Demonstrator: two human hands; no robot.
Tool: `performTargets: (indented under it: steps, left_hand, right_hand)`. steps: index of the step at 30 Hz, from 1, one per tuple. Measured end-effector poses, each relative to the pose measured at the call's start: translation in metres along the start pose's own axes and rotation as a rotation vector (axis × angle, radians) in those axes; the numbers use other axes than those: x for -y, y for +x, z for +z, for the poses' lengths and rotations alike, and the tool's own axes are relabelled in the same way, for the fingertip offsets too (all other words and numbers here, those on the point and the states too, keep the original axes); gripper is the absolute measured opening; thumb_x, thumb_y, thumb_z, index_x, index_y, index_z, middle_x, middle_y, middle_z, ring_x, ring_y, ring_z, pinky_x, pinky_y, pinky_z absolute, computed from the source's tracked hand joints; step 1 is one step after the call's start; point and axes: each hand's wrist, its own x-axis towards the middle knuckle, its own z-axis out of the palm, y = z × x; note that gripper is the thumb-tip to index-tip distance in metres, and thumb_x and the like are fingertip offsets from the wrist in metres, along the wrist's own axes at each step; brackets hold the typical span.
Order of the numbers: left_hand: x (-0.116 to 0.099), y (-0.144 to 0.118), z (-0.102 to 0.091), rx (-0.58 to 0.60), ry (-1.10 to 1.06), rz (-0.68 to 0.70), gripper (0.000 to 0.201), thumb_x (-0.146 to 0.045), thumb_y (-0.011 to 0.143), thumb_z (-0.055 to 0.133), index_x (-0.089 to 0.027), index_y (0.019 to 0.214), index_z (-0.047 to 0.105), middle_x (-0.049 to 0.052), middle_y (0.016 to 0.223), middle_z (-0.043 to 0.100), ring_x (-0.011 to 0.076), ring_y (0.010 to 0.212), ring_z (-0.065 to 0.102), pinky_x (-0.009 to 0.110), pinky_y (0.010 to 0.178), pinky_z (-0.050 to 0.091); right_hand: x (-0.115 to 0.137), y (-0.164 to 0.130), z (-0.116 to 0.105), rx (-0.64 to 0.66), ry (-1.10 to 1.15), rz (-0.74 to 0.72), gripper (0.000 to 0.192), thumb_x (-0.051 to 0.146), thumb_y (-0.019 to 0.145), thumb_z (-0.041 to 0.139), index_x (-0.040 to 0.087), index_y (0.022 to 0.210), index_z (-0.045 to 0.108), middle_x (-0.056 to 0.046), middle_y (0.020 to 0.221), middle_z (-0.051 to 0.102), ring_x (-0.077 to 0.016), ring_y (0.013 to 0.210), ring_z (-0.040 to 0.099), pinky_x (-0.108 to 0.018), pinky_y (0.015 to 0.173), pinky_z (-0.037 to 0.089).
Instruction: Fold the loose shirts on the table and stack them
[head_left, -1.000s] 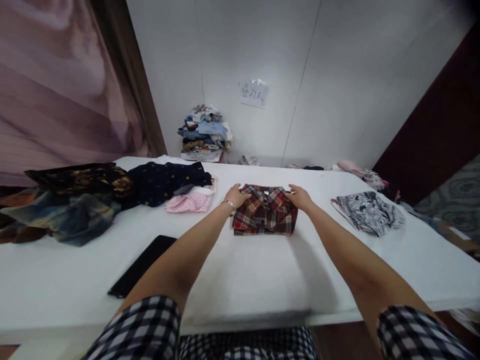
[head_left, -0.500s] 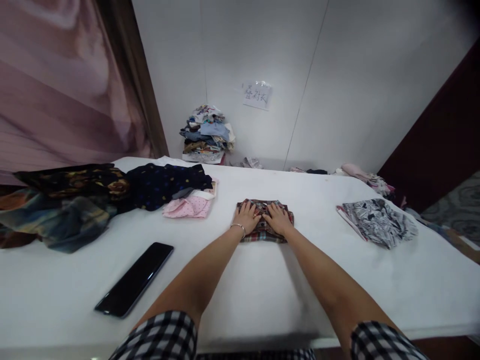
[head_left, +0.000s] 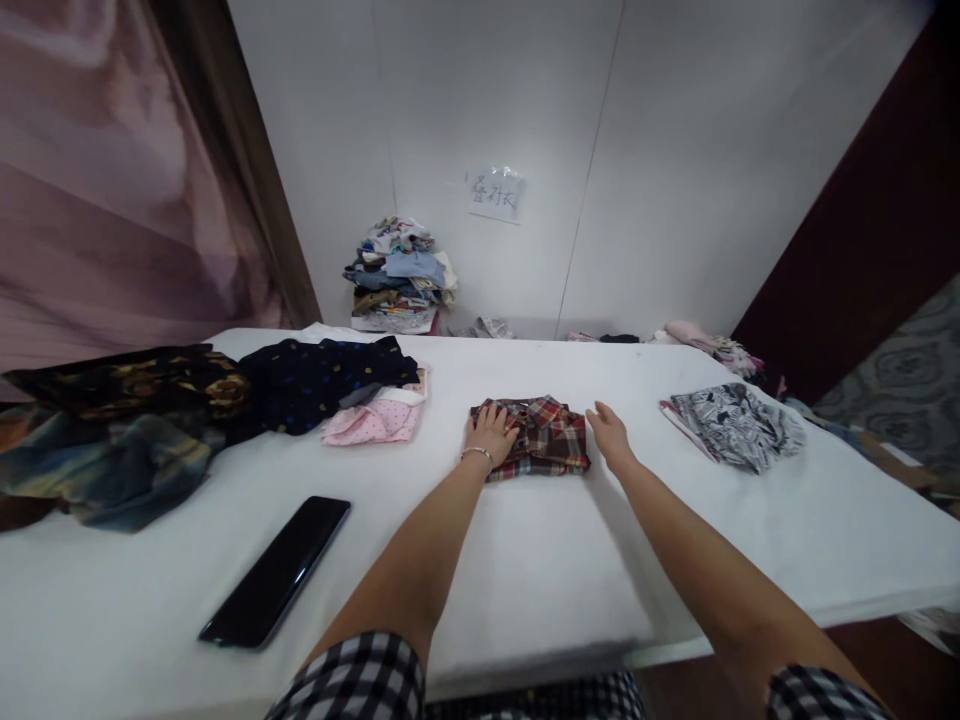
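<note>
A folded plaid shirt (head_left: 553, 440), brown and red with its collar on top, lies on the white table (head_left: 540, 570). My left hand (head_left: 491, 438) rests flat on the shirt's left part, fingers spread, with a bracelet at the wrist. Just off the right edge of the shirt is my right hand (head_left: 609, 432), holding nothing, its fingers stretched forward and thumb apart.
Left of the shirt lie a pink dotted garment (head_left: 375, 418), a dark navy garment (head_left: 315, 385) and a phone (head_left: 277, 570). A black-and-white folded garment (head_left: 739, 425) is on the right. Stacked clothes (head_left: 403, 275) stand by the wall below a paper sign (head_left: 496, 194).
My right hand has lifted off the shirt and moved to the right, uncovering the collar. My left hand stays on the shirt. The view has turned slightly right.
</note>
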Motion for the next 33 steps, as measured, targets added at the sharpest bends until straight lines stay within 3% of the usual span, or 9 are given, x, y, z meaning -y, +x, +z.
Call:
performTargets:
  steps: [2,5,8,12,16,20,26,29,33]
  left_hand:
    - [0.0,0.001,0.0,-0.003,-0.012,-0.002,0.063,-0.054,0.089,0.026,-0.023,0.144,0.031,0.007,0.155,0.022,0.0255,0.142,0.013,0.05,0.113,0.013]
    - [0.001,0.002,0.0,0.005,-0.046,-0.007,0.064,-0.056,0.089,0.026,-0.023,0.143,0.032,0.007,0.155,0.021,0.0251,0.142,0.013,0.05,0.113,0.012]
    - [0.004,0.004,-0.003,0.028,-0.111,-0.03,0.063,-0.057,0.09,0.021,-0.024,0.143,0.032,0.005,0.155,0.021,0.0233,0.143,0.013,0.049,0.114,0.012]
    - [0.006,0.003,-0.004,0.025,-0.159,-0.051,0.062,-0.054,0.091,0.019,-0.023,0.142,0.033,0.003,0.154,0.023,0.0216,0.143,0.014,0.047,0.114,0.013]
    - [0.005,0.004,-0.001,-0.043,-0.241,-0.041,0.055,-0.05,0.089,0.036,-0.023,0.137,0.043,0.004,0.152,0.028,0.023,0.142,0.016,0.048,0.115,0.01]
    - [0.009,0.001,-0.012,-0.199,-0.777,-0.158,0.038,-0.041,0.08,0.059,-0.023,0.114,0.062,0.005,0.139,0.05,0.0219,0.135,0.034,0.042,0.115,0.016]
    - [0.034,-0.005,-0.033,-0.344,-1.173,-0.334,0.043,-0.044,0.093,0.03,-0.018,0.116,0.055,0.013,0.123,0.057,0.0199,0.11,0.059,0.038,0.096,0.048]
    - [0.043,0.002,-0.027,-0.438,-1.553,-0.499,0.034,-0.04,0.093,0.036,-0.014,0.094,0.058,0.012,0.104,0.063,0.0174,0.09,0.066,0.036,0.089,0.053]
    - [0.039,0.01,-0.02,-0.374,-1.548,-0.483,0.024,-0.031,0.089,0.046,-0.013,0.079,0.056,0.006,0.082,0.065,0.0151,0.069,0.066,0.039,0.085,0.054]
  right_hand:
    - [-0.011,-0.011,-0.012,0.048,0.085,0.178,0.055,0.046,0.081,0.054,0.021,0.129,0.048,-0.015,0.122,0.059,-0.0244,0.102,0.062,-0.039,0.081,0.054]
    - [-0.011,-0.025,-0.016,0.264,0.233,0.336,0.047,0.05,0.081,0.055,0.018,0.115,0.055,-0.015,0.102,0.066,-0.0213,0.08,0.066,-0.036,0.068,0.055]
    - [0.006,-0.03,-0.008,0.435,0.33,0.475,0.04,0.053,0.081,0.057,0.018,0.1,0.06,-0.011,0.09,0.068,-0.0192,0.074,0.064,-0.032,0.065,0.053]
    - [0.029,-0.027,0.006,0.499,0.336,0.601,0.045,0.061,0.077,0.057,0.019,0.092,0.061,-0.007,0.083,0.068,-0.0188,0.074,0.063,-0.033,0.066,0.052]
    - [0.033,-0.025,0.015,0.569,0.369,0.59,0.042,0.056,0.077,0.06,0.019,0.096,0.061,-0.008,0.084,0.07,-0.0203,0.075,0.065,-0.039,0.069,0.053]
    - [0.027,-0.029,0.023,0.588,0.541,0.552,0.019,0.03,0.08,0.06,0.016,0.092,0.061,-0.006,0.077,0.071,-0.0187,0.068,0.065,-0.035,0.067,0.054]
    - [0.022,-0.036,0.028,0.474,0.738,0.424,0.023,0.013,0.071,0.063,0.017,0.093,0.059,-0.002,0.072,0.07,-0.0175,0.064,0.066,-0.032,0.064,0.054]
    - [0.025,-0.023,0.009,0.469,0.808,0.337,0.029,0.012,0.068,0.065,0.019,0.095,0.058,-0.001,0.076,0.07,-0.0168,0.065,0.065,-0.029,0.062,0.053]
    - [0.023,0.006,-0.039,0.405,0.769,0.427,0.021,0.015,0.071,0.066,0.016,0.091,0.059,-0.002,0.073,0.067,-0.0159,0.061,0.062,-0.026,0.056,0.051]
